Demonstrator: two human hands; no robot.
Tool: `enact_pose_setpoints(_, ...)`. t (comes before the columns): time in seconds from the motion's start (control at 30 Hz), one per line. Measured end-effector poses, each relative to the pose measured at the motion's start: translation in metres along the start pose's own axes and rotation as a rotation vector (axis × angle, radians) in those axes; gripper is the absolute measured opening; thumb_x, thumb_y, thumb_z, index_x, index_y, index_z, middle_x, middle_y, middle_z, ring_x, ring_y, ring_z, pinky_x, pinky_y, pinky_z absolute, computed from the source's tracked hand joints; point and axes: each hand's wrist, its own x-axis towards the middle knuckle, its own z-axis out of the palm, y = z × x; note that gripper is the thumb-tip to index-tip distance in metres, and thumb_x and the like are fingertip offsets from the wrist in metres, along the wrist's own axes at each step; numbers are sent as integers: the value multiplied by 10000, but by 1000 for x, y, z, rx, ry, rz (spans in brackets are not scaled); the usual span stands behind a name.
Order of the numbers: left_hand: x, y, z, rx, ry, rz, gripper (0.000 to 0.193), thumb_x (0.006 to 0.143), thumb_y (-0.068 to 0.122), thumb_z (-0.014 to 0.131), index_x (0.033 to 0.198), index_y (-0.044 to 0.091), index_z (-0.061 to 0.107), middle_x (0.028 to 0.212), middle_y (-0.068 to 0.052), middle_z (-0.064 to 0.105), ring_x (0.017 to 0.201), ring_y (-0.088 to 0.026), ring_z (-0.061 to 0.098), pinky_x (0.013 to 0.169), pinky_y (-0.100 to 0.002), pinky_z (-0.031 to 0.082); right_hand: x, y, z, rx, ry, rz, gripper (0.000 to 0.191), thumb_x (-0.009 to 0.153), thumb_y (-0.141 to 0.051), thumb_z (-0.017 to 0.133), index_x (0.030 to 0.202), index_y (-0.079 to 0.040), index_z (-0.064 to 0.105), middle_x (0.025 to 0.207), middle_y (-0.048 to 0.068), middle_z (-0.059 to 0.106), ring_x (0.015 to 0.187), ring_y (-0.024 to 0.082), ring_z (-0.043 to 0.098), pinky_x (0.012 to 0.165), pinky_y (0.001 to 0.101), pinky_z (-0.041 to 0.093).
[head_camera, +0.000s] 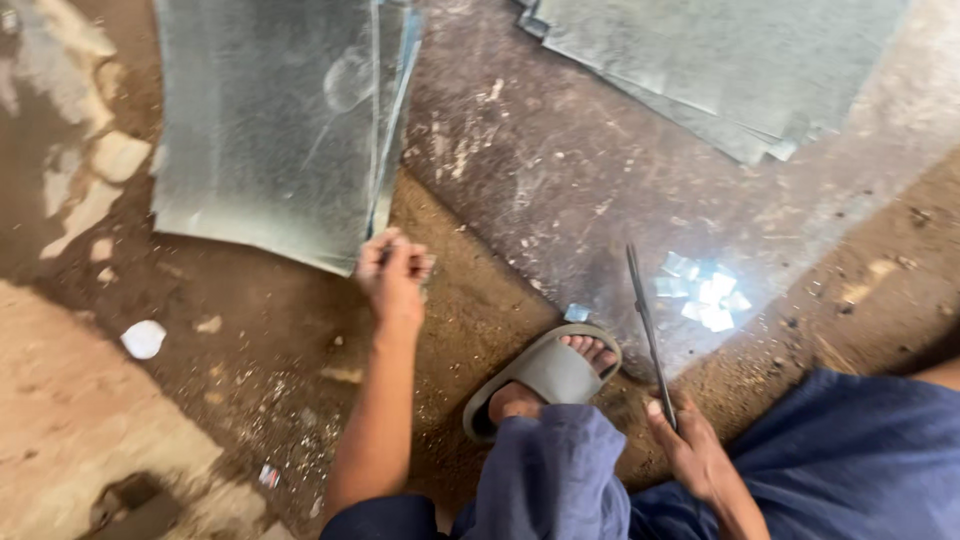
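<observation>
My left hand reaches forward and pinches the near corner of a galvanised metal sheet that lies on the dirt floor. The fingers are closed on its edge. My right hand is low at the right and grips the handles of long dark metal shears, whose blades point away from me. A small heap of shiny cut metal squares lies just right of the shears. My foot in a grey sandal rests between the two hands.
A stack of more metal sheets lies at the top right on a dark scratched slab. Pale stones and a white scrap sit on the ground at the left. Blue trousers fill the lower right.
</observation>
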Motion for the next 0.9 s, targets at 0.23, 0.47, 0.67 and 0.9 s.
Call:
enact_pose_setpoints(0.23, 50, 36, -103, -110, 313, -127, 252, 960, 23, 627, 1176, 98, 522, 966, -179, 687, 828, -277, 707, 725, -391, 632, 24, -20, -2, -270, 35, 11, 648, 979, -602, 421, 1146, -46, 710, 933, 273, 734, 1030, 454, 704, 909, 523, 533)
enact_pose_setpoints(0.47, 68, 27, -99, -126, 397, -242, 295, 952, 49, 631, 1186, 131, 471, 1215, -255, 549, 1086, -361, 608, 909, -484, 602, 25, -15, 7, -251, 8, 82, 673, 975, -614, 425, 1124, -12, 688, 841, 277, 719, 895, 434, 716, 836, 525, 543)
enact_pose_setpoints(0.67, 67, 33, -96, -199, 482, -251, 276, 958, 49, 643, 1199, 55, 507, 1205, -216, 540, 1019, -292, 590, 829, -397, 601, 21, 8, 12, -233, 15, 74, 715, 971, -634, 434, 1008, 33, 687, 831, 278, 717, 881, 433, 721, 831, 520, 547)
enact_pose_setpoints(0.9, 105, 68, -119, -432, 270, -220, 243, 1068, 226, 604, 1065, -11, 550, 952, -126, 561, 706, -183, 564, 571, -280, 509, 35, 29, 13, -246, -43, 217, 785, 916, -700, 418, 851, 0, 768, 744, 187, 792, 834, 354, 784, 833, 475, 577)
